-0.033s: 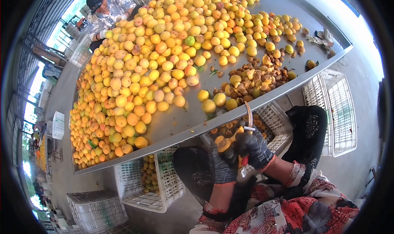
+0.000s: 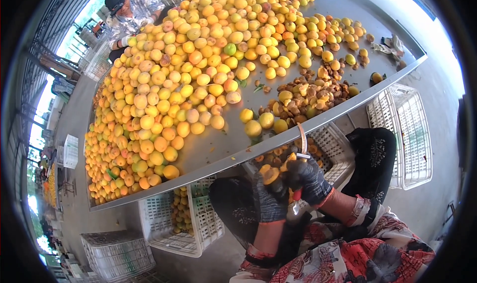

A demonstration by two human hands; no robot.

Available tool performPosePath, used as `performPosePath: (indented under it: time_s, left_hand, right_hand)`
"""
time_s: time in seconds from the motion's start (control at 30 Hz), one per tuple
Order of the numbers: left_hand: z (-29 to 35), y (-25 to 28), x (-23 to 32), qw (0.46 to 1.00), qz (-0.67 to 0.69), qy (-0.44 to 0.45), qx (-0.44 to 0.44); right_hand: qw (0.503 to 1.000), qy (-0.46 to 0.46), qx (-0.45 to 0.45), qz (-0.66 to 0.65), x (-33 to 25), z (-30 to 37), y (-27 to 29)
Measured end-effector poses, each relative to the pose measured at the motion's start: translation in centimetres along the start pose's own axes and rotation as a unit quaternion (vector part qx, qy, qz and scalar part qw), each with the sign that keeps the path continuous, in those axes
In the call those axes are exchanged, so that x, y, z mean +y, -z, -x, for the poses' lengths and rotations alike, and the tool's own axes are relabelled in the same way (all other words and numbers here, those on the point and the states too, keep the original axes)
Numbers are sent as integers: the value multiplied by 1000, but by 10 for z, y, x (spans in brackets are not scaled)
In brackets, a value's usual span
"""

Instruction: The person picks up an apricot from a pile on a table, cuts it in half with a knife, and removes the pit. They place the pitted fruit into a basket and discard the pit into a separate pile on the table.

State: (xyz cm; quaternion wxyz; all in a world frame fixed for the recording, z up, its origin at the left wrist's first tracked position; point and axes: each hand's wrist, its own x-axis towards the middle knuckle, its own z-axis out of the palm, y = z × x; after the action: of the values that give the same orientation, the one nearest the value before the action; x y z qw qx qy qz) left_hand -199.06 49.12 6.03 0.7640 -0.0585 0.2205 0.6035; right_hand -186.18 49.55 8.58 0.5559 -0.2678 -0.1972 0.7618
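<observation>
Both my hands wear dark knit gloves and work close together above my lap, just below the table edge. My left hand (image 2: 271, 198) is closed around a halved apricot (image 2: 270, 174), its orange cut face showing. My right hand (image 2: 309, 181) is closed on a tool with a red handle (image 2: 297, 194); its exact kind is hard to make out. A thin curved strip (image 2: 302, 139) with a metal piece stands up at the right-hand fingers. Another orange apricot piece (image 2: 288, 161) sits between the hands. Apricot halves (image 2: 273, 157) lie in a container beyond them.
A large heap of apricots (image 2: 169, 89) covers much of the metal table (image 2: 213, 156). Brown, broken apricot scraps (image 2: 318, 91) lie near its edge. White plastic crates (image 2: 405, 134) stand at right, and another crate (image 2: 206, 218) sits under the table. A person (image 2: 131, 14) sits across at far left.
</observation>
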Motion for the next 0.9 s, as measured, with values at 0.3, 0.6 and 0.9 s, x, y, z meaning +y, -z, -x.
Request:
performPosePath:
  time_s: [0.3, 0.6, 0.9]
  left_hand:
    - [-10, 18, 7, 702, -595, -393, 2]
    - [3, 0, -13, 825, -537, -176, 16]
    - [-6, -5, -26, 993, -91, 6, 70]
  right_hand:
    - [973, -58, 65, 215, -14, 13, 18]
    - [981, 64, 28, 183, -60, 5, -17]
    - [991, 119, 48, -47, -40, -31, -34]
